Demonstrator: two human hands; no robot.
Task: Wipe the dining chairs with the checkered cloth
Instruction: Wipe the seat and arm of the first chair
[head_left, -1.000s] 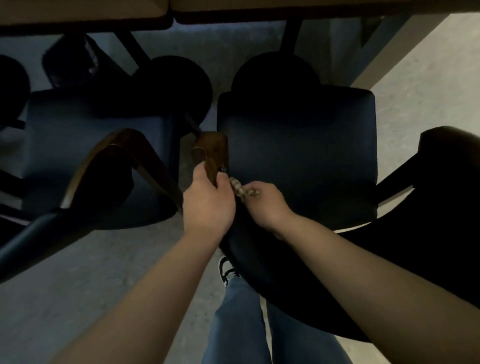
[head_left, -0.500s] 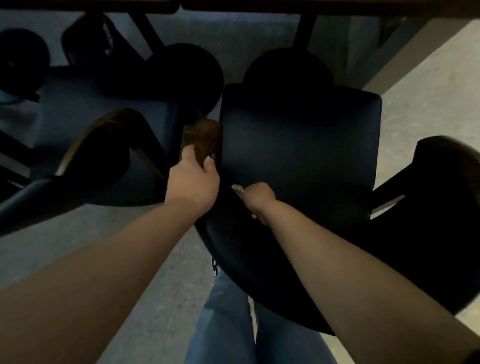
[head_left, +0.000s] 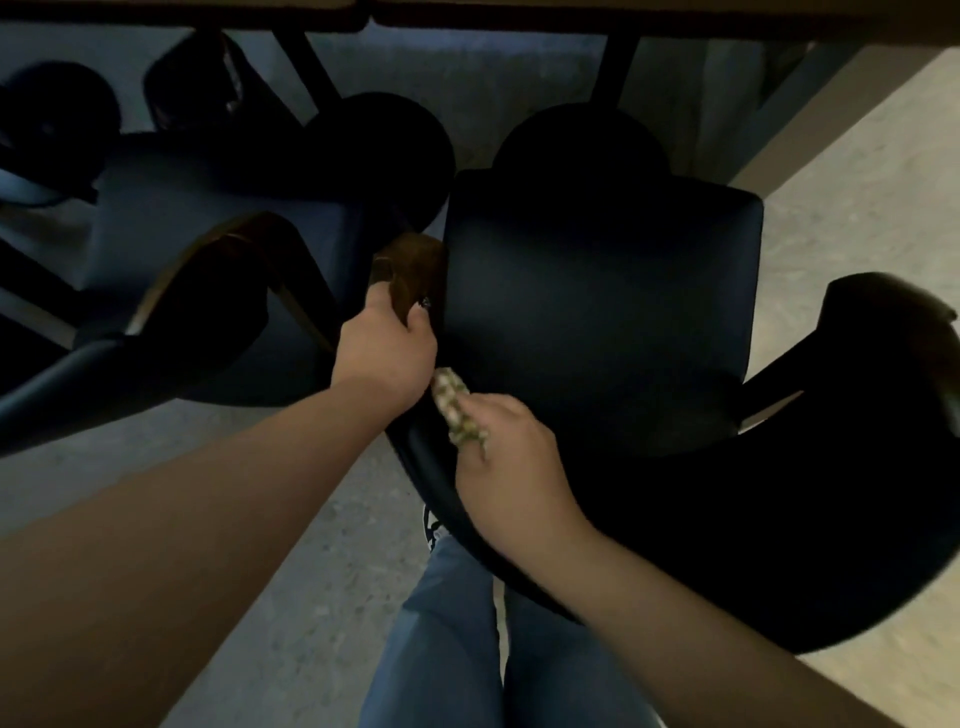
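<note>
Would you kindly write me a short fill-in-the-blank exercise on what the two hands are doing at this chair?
1. The checkered cloth is held in the ____ hand.
2. The left hand grips the wooden ____ of the chair.
3. The right hand holds the cloth against the chair's dark ____.
4. The person's legs are clad in blue ____.

Missing words: right; armrest; backrest; jeans
</note>
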